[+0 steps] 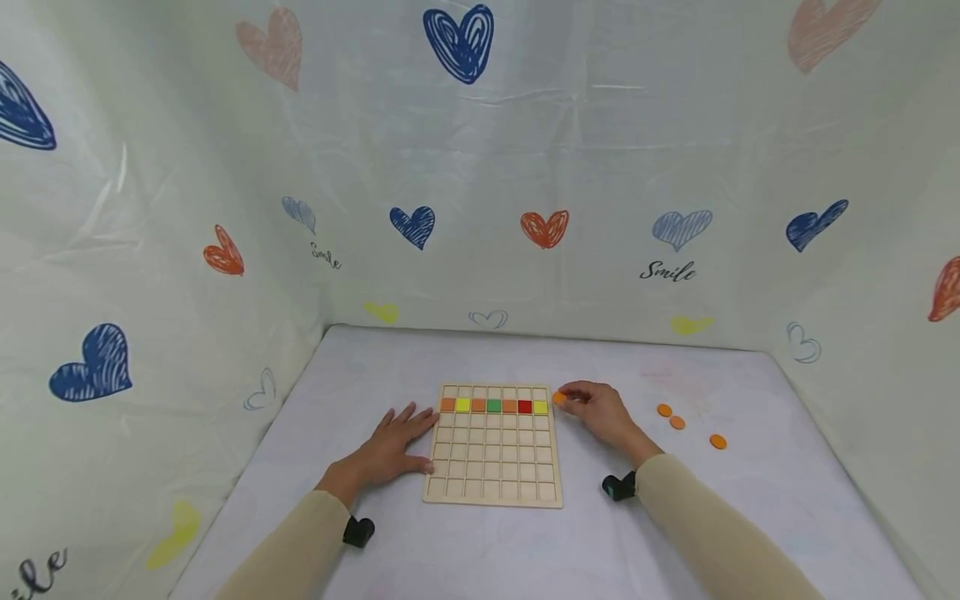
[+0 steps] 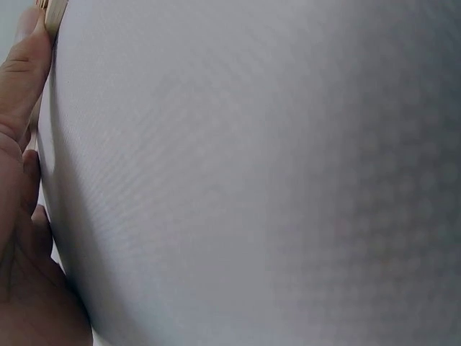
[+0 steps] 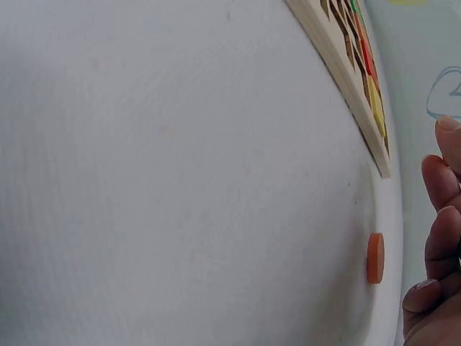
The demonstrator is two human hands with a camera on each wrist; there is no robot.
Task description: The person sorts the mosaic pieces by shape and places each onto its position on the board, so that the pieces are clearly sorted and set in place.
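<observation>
A light wooden grid board (image 1: 492,461) lies flat on the table. Its second row from the far side holds a line of coloured square tiles (image 1: 493,406) in orange, yellow, green and red. Spread beside the board, my left hand (image 1: 384,450) touches its left edge with fingertips and thumb. Just past the far right corner of the board, my right hand (image 1: 600,410) pinches an orange disc (image 1: 558,398) between thumb and fingers. The right wrist view shows part of the right hand (image 3: 443,252), but not the pinched disc.
To the right of my right hand lie three loose orange discs: one disc (image 1: 664,410), a second disc (image 1: 677,422) close by, and a third disc (image 1: 718,442) farther right. A white table (image 1: 480,550) is enclosed by a heart-printed curtain (image 1: 480,150).
</observation>
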